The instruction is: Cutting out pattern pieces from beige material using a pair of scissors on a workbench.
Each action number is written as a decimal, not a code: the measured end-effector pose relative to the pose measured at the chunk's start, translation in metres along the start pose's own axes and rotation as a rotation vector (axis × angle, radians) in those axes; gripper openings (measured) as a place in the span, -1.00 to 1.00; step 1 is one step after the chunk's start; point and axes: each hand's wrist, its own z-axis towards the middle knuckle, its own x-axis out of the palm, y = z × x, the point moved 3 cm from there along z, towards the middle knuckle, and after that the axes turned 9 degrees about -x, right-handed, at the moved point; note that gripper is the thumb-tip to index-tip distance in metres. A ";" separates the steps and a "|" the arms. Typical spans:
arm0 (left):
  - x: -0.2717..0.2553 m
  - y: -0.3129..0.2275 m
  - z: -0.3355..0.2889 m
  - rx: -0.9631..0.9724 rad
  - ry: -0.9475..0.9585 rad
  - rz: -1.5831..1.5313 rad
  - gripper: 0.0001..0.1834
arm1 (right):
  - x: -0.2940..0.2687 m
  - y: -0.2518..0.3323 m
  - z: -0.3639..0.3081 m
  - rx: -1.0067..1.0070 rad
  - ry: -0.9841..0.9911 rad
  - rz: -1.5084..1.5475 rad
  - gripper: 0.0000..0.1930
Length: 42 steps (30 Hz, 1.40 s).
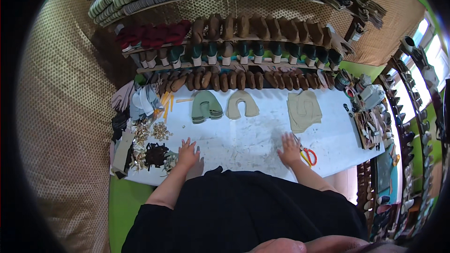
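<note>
My left hand (pixel 188 153) is over the near left of the white table, fingers spread and holding nothing, beside a heap of dark brown pieces (pixel 155 154). On the right my right hand (pixel 289 149) has its fingers apart, right next to scissors (pixel 309 156) with red and yellow handles; its fingers partly hide the blades. Beyond the hands lie a stack of green U-shaped cut pieces (pixel 200 107), a beige U-shaped stack (pixel 253 108) and, farther right, larger beige pieces (pixel 311 121) with a U-shaped one on top.
Gold metal bits (pixel 161 131) and yellow strips (pixel 168 105) lie at the table's left. A box of small items (pixel 368 129) stands at the right edge. Shelves behind carry rows of brown shoe lasts (pixel 267 28) and green heeled shoes (pixel 243 52). Shoe racks (pixel 408 126) stand at right.
</note>
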 end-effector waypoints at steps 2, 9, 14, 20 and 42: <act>0.002 -0.011 0.008 -0.001 0.010 0.003 -0.37 | 0.001 0.020 0.024 -0.143 0.026 0.017 -0.19; 0.005 -0.029 0.048 0.001 0.033 0.017 -0.38 | 0.009 0.030 0.062 -0.248 0.057 0.120 -0.21; -0.003 -0.044 0.092 0.029 -0.063 0.043 -0.38 | 0.016 0.027 0.061 -0.253 0.054 0.125 -0.24; -0.017 -0.086 0.157 0.068 -0.236 0.107 -0.54 | 0.016 0.028 0.063 -0.252 0.054 0.178 -0.23; -0.083 -0.087 0.186 0.025 -0.667 -0.581 -0.84 | 0.015 0.027 0.062 -0.243 0.017 0.169 -0.26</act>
